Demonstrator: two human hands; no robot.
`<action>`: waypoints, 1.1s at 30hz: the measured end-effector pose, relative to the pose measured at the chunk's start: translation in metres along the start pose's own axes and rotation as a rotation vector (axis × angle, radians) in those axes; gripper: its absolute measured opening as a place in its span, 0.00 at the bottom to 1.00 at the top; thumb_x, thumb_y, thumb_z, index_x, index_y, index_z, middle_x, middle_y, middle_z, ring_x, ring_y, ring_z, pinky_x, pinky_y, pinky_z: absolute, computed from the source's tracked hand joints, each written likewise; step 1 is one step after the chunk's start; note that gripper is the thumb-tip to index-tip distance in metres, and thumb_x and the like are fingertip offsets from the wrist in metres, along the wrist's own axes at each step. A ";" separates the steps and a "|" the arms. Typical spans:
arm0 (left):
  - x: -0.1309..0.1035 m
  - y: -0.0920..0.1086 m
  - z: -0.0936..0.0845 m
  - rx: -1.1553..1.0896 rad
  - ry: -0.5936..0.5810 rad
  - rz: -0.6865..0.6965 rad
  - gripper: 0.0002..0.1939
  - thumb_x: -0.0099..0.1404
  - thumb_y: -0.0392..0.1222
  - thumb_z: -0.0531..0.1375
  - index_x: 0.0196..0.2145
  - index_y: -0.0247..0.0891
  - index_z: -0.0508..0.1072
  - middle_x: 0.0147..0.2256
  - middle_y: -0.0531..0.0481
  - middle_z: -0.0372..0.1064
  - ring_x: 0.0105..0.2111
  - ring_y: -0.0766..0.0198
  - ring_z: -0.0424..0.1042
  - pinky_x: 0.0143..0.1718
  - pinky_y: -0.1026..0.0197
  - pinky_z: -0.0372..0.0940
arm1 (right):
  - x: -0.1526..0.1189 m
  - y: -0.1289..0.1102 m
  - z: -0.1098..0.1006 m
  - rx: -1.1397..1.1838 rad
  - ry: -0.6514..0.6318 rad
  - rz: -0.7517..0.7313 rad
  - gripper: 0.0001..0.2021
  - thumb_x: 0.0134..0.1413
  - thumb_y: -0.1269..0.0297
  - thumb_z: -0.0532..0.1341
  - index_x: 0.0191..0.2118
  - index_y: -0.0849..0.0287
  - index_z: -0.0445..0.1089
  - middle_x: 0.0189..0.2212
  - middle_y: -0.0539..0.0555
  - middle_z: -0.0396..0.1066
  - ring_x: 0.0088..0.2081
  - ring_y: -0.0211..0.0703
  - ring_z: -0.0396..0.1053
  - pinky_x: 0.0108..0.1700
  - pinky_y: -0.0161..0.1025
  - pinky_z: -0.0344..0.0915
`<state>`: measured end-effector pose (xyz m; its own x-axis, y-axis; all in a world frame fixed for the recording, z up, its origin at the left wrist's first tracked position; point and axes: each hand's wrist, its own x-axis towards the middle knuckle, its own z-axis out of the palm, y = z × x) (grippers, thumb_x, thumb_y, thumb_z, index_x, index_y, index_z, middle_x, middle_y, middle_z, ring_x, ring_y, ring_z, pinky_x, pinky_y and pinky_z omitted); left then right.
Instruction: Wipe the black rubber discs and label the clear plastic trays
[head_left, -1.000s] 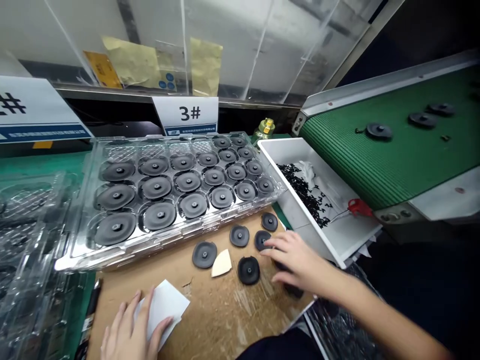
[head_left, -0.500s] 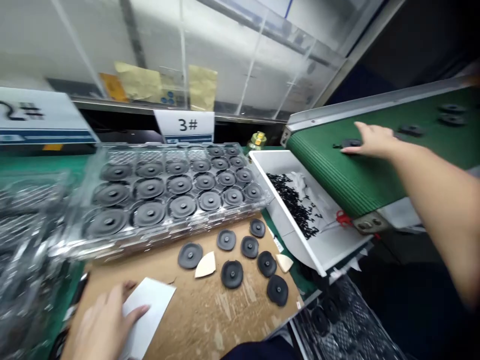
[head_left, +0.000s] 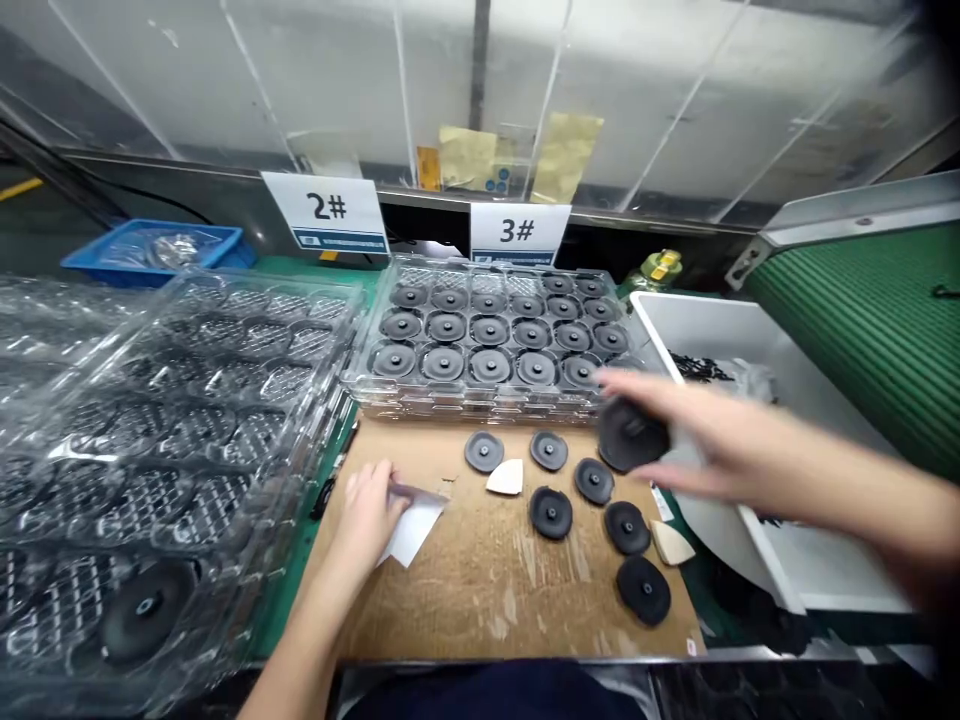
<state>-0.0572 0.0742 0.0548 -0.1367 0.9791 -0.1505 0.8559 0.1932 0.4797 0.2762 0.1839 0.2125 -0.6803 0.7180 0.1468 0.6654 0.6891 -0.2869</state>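
Right hand [head_left: 697, 425] clamped on a black disc [head_left: 634, 437] above the brown board's [head_left: 465, 600] far right corner, near the white bin [head_left: 712, 312], left hand [head_left: 367, 512] pinching white paper [head_left: 417, 528] at left, six loose black discs [head_left: 551, 513] visible between, filled clear blister tray [head_left: 480, 398] on the far side.

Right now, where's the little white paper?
In the head view, the white paper is in the left hand, over the left part of the brown board. Both cream wedges are to its right.
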 end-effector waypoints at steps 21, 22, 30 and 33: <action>-0.109 -0.054 -0.008 -0.242 0.536 0.360 0.18 0.57 0.24 0.50 0.39 0.42 0.68 0.35 0.49 0.72 0.39 0.60 0.68 0.44 0.51 0.61 | 0.045 -0.158 0.202 0.403 0.055 0.052 0.16 0.59 0.69 0.47 0.52 0.54 0.60 0.53 0.58 0.59 0.56 0.48 0.54 0.55 0.50 0.52; -0.109 -0.050 -0.011 -0.216 0.516 0.368 0.19 0.57 0.24 0.49 0.42 0.42 0.67 0.35 0.49 0.72 0.38 0.61 0.68 0.44 0.51 0.61 | 0.036 -0.164 0.192 0.503 0.035 0.012 0.16 0.60 0.66 0.47 0.52 0.53 0.60 0.51 0.56 0.62 0.55 0.46 0.55 0.55 0.48 0.54; -0.097 -0.023 -0.022 -0.316 0.314 0.513 0.30 0.61 0.27 0.51 0.58 0.47 0.52 0.42 0.47 0.71 0.41 0.61 0.68 0.44 0.56 0.61 | 0.015 -0.182 0.173 0.593 -0.180 0.066 0.15 0.54 0.68 0.53 0.47 0.54 0.69 0.32 0.55 0.73 0.34 0.45 0.68 0.39 0.42 0.64; -0.096 -0.023 -0.020 -0.552 0.275 0.237 0.26 0.60 0.34 0.56 0.55 0.47 0.58 0.45 0.47 0.69 0.44 0.59 0.68 0.47 0.56 0.60 | 0.015 -0.173 0.179 0.915 -0.165 0.291 0.10 0.53 0.65 0.55 0.37 0.55 0.74 0.33 0.53 0.74 0.35 0.44 0.69 0.38 0.39 0.64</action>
<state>-0.0737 -0.0232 0.0751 -0.1610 0.9655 0.2048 0.5073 -0.0971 0.8563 0.0957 0.0583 0.0947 -0.6074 0.7780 -0.1607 0.3662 0.0948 -0.9257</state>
